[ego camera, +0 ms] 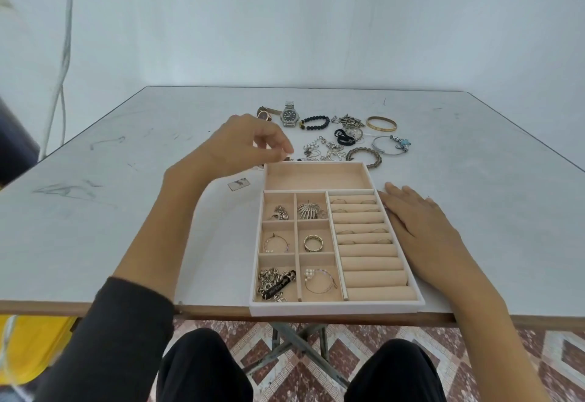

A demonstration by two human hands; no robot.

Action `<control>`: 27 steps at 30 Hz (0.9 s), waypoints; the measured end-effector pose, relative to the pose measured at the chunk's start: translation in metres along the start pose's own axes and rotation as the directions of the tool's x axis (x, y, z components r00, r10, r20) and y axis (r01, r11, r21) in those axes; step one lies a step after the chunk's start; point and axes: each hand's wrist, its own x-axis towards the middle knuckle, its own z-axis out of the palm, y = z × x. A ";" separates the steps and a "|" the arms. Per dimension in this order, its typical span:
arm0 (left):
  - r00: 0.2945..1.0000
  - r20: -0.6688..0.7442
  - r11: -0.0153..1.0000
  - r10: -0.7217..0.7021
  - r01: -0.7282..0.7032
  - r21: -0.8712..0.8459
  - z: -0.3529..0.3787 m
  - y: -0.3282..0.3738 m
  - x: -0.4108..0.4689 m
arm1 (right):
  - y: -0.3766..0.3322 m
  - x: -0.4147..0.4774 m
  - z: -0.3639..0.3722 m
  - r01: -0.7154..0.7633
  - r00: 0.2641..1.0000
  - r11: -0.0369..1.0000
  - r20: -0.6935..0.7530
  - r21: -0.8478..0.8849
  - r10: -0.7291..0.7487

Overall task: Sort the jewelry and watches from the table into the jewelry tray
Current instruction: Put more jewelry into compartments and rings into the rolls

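While the jewelry tray (335, 306) sits at the near edge of the table (126, 211), its six small compartments each hold a piece, among them a chain bracelet (273, 284) in the near left one and a wide ring (313, 243) in the middle right one. Thin rings sit in the ring rolls (370, 262) along its right side. The left hand (250, 145) hovers over the tray's far left corner, fingers curled down, tips close together; whether they pinch anything cannot be told. The right hand (421, 227) lies flat on the table, fingers straight, just beside the tray's right wall. Toward the far edge lie a silver watch (289, 115), a dark bead bracelet (315, 123) and a gold bangle (381, 123).
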 end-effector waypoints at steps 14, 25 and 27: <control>0.998 -0.007 0.976 -0.070 0.070 0.208 0.048 -0.026 0.051 | -0.006 0.028 -0.040 -0.100 0.995 0.990 0.003 0.102 0.100; 0.997 -0.063 0.934 -0.046 0.065 0.350 0.052 -0.029 0.052 | -0.062 0.155 -0.031 0.009 1.000 1.000 -0.002 0.011 -0.009; 0.995 -0.093 0.921 -0.044 0.076 0.381 0.052 -0.028 0.052 | -0.065 0.167 -0.022 0.002 0.999 1.000 0.051 -0.006 -0.001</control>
